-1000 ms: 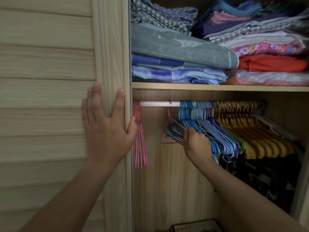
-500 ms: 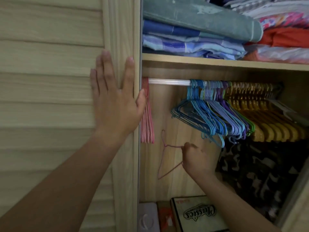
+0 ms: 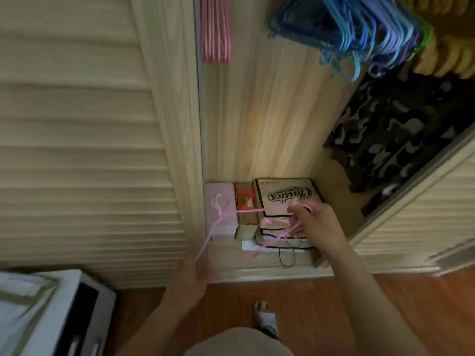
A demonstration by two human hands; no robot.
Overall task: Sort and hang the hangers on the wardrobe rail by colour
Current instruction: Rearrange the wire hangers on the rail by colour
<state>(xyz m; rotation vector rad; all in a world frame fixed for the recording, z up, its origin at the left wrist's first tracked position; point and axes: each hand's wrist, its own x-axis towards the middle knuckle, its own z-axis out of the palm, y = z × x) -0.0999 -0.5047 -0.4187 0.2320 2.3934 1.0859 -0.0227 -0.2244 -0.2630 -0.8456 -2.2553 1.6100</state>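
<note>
You hold the pink hanger (image 3: 223, 222), light, thin and springy, right hand (image 3: 312, 222) pinching its 3 o'clock end, left hand (image 3: 191, 274) closed at 7 o'clock.

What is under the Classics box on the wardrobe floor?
The Classics box rests on another flat box whose black-edged front rim shows below it. The right hand and pink hanger cover part of the stack; anything deeper is hidden.
</note>
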